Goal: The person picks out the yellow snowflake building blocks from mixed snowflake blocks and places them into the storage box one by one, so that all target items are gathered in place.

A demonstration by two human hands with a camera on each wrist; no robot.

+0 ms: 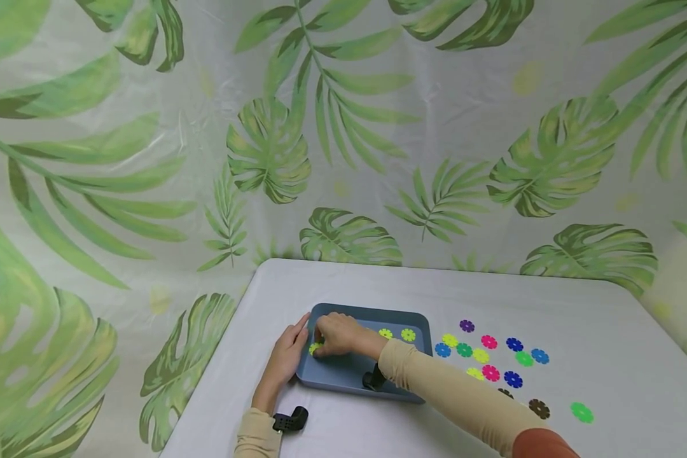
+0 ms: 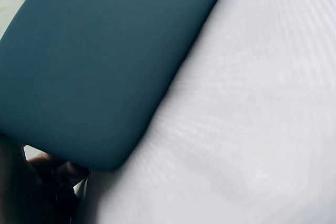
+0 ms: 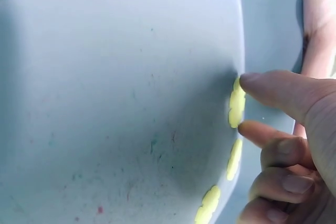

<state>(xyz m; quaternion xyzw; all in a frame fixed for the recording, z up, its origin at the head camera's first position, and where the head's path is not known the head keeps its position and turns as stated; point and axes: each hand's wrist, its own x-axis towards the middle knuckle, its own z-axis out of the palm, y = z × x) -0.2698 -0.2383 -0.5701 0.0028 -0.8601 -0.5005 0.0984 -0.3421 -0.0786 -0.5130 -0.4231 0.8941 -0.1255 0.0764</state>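
A blue-grey tray (image 1: 355, 386) lies on the white-covered table. Inside its left end, my right hand (image 1: 339, 334) reaches down and pinches a yellow flower-shaped disc (image 3: 237, 102) between thumb and index finger; the other fingers are bent. That disc lies at the edge of the tray floor, with two more yellow discs (image 3: 234, 159) beside it along the same edge. Outside the tray, my left hand (image 1: 286, 353) rests against the left wall with fingers extended. The left wrist view shows the tray's outer side (image 2: 105, 66) and dark, partly hidden fingers (image 2: 65, 171).
Yellow discs (image 1: 408, 334) also lie near the tray's far wall. Right of the tray are several loose flower discs: pink (image 1: 490, 373), dark blue (image 1: 513, 380), green (image 1: 581, 412), purple (image 1: 466, 326) and brown (image 1: 539, 408). A leaf-patterned curtain (image 1: 343, 127) hangs behind the table.
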